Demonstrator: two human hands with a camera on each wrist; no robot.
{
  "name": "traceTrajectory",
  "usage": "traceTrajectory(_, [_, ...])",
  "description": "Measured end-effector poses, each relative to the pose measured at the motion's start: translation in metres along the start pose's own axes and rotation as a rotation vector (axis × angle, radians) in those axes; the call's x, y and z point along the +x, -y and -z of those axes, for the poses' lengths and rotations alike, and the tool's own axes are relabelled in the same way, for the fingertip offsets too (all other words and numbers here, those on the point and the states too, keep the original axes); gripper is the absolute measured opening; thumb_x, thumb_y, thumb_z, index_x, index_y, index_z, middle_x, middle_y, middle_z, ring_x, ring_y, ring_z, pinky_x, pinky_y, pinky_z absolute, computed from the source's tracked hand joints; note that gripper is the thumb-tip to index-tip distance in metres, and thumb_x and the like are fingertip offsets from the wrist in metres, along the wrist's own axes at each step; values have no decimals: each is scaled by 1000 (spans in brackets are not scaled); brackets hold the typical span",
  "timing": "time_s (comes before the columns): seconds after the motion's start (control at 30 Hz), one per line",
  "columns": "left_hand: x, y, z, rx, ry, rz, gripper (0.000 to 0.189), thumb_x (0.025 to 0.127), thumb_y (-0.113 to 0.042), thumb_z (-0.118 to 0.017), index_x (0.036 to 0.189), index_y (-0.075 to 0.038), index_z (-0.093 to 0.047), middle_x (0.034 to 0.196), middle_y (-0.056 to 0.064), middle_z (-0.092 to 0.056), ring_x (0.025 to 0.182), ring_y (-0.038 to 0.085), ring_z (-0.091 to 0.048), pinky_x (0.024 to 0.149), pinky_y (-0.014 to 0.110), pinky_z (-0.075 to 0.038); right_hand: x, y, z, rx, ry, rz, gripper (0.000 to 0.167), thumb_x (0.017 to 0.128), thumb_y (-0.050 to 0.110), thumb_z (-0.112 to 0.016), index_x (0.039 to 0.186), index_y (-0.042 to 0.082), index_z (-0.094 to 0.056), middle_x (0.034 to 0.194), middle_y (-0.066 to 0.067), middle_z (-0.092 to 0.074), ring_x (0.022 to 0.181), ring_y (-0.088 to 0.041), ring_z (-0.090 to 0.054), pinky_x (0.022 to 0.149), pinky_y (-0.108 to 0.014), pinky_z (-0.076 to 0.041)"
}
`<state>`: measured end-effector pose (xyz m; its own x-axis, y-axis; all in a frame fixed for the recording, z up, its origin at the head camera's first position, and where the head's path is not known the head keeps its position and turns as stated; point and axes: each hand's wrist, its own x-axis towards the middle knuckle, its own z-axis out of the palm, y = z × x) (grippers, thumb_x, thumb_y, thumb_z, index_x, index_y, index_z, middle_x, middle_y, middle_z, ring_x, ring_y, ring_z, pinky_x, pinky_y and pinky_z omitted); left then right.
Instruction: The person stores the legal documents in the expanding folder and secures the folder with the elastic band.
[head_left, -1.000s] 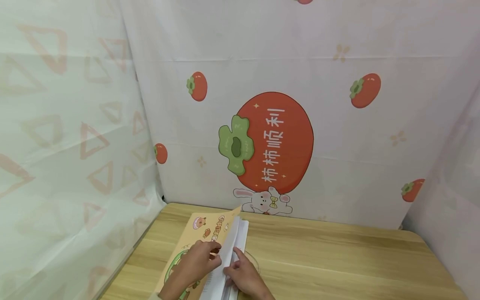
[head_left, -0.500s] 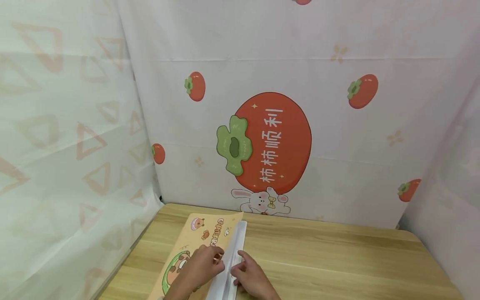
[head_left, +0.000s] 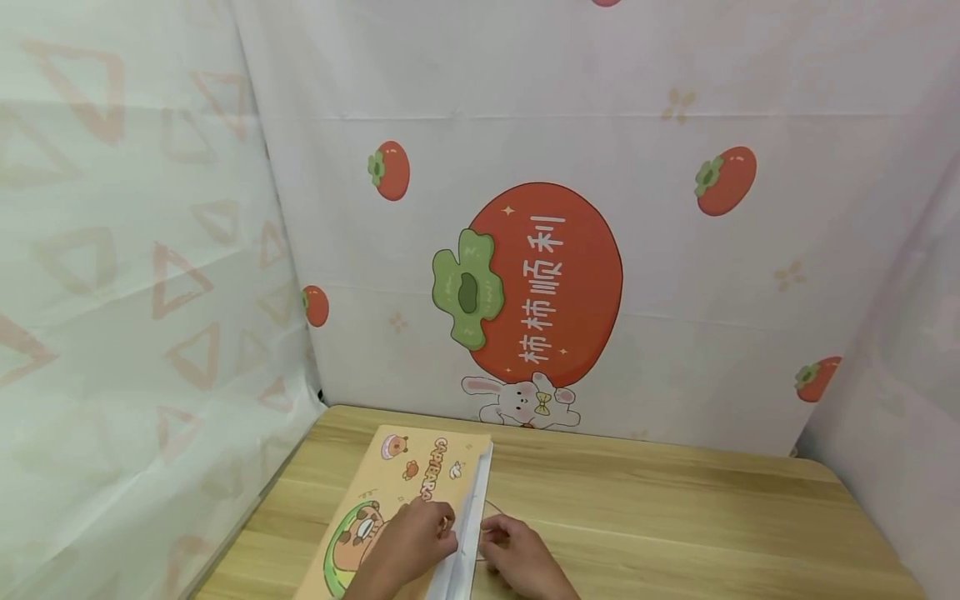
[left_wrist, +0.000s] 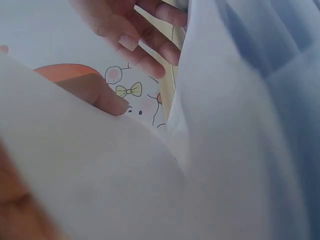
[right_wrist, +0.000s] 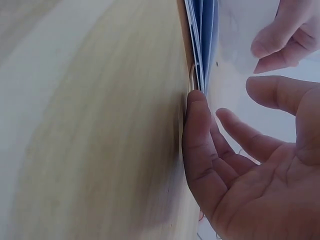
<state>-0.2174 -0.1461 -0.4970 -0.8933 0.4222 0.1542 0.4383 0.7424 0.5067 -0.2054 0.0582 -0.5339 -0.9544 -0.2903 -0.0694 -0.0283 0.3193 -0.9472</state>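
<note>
An orange folder [head_left: 408, 467] with capybara drawings lies on the table, its cover slightly raised along the right side. White and blue layers [right_wrist: 201, 45] show at its edge in the right wrist view. My left hand [head_left: 418, 542] pinches the cover's free edge, the thumb [left_wrist: 102, 95] over its rim in the left wrist view. My right hand [head_left: 521, 557] is beside the folder's right edge. In the right wrist view, one right fingertip [right_wrist: 196, 100] is at the layers and the thumb [right_wrist: 272, 91] stands apart. A thin cord loop [head_left: 492, 505] shows by the right hand.
The wooden table [head_left: 675, 533] extends to the right of the folder. White cloth with a large persimmon print [head_left: 577, 283] hangs at the back. Another patterned cloth [head_left: 150, 333] closes off the left side.
The cover has come down over the inner sheets, its raised corner now lying lower. My left hand has moved slightly right with it, and my right hand has shifted right along the edge.
</note>
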Motion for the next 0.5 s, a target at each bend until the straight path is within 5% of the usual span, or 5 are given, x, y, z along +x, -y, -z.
traceTrajectory(0.23, [0, 0, -11, 145, -17, -8, 17, 80, -13, -73, 93, -3, -76, 52, -14, -35, 46, -1, -27, 44, 19, -25, -2, -7, 10, -50, -3, 8, 22, 97, 13, -67, 116, 2, -70, 97, -2, -65, 74, -18, -60, 62, -32, -51])
traceTrajectory(0.5, [1, 0, -19, 170, 3, 3, 15, 78, -14, -74, 90, -5, -77, 51, -14, -34, 45, 1, -27, 44, 22, -24, -3, -14, 18, -52, 1, 18, 20, 98, 14, -65, 113, 1, -70, 92, -1, -65, 74, -19, -61, 64, -33, -50])
